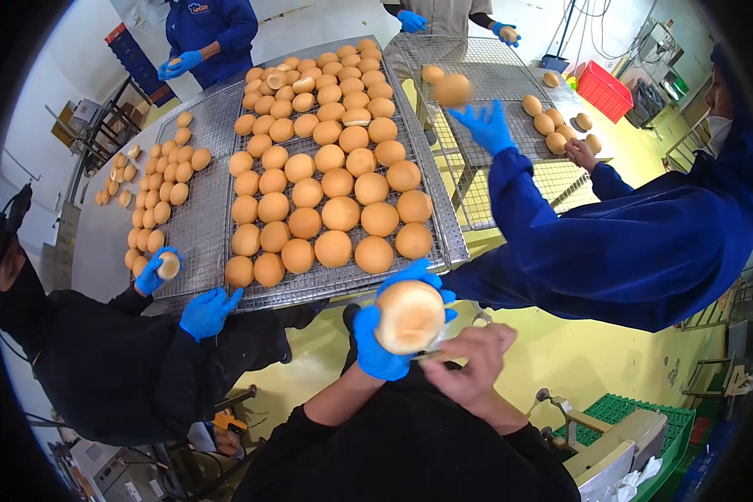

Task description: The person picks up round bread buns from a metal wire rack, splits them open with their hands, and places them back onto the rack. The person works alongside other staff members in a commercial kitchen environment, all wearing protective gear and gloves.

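Observation:
My left hand (pixel 376 335), in a blue glove, holds a round bun (pixel 411 317) with its pale, lightly browned underside facing up. Close against the bun's lower right side is my bare right hand (pixel 474 361), its fingers pinched together. A thin, light-coloured thing shows at those fingertips, too blurred to name. Just beyond my hands, rows of golden-brown buns (pixel 333 248) sit on a wire rack (pixel 356 283) on the metal table. A few of the far buns lie on top of others, some with pale undersides showing.
At left, a person in black has gloved hands (pixel 207 314) by a second wire rack (pixel 201 243) with more buns. A person in blue at right reaches a gloved hand (pixel 487 128) toward a blurred bun. Two others stand beyond. A green crate (pixel 611 418) and red crate (pixel 604 92) stand right.

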